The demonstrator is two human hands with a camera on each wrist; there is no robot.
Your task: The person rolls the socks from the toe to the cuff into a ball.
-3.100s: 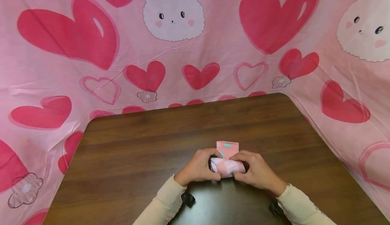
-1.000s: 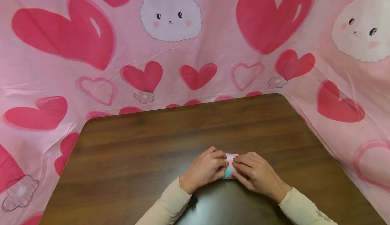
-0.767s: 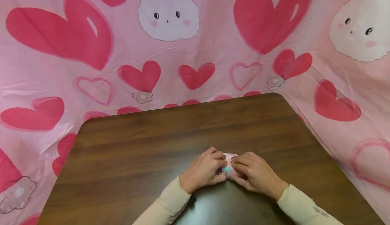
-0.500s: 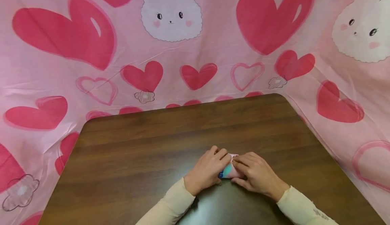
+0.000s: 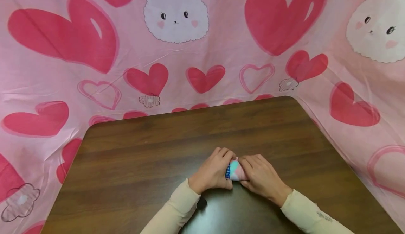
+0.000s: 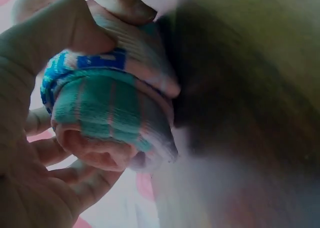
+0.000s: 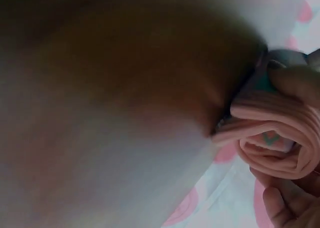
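Observation:
A rolled-up sock (image 5: 236,171), pink with teal patches and blue lettering, lies between my two hands low in the head view. My left hand (image 5: 215,170) grips its left end, thumb on the near side and fingers over the far side. The right hand (image 5: 264,176) holds the other end the same way. In the left wrist view the sock (image 6: 100,107) shows a coiled end with teal stripes and a blue lettered band. In the right wrist view its ribbed pink cuff (image 7: 280,107) forms spiral layers, with a thumb (image 7: 295,82) on top.
Under the hands is a dark brown wooden table (image 5: 152,156) with rounded far corners. A pink cloth (image 5: 227,51) with hearts and bunny faces hangs around its back and sides. A black device (image 5: 201,203) sits by the left wrist.
The flat pink part that stretched away from the roll is now wound into it. Both hands have shifted around the roll, and the blue lettering has come into view at its left.

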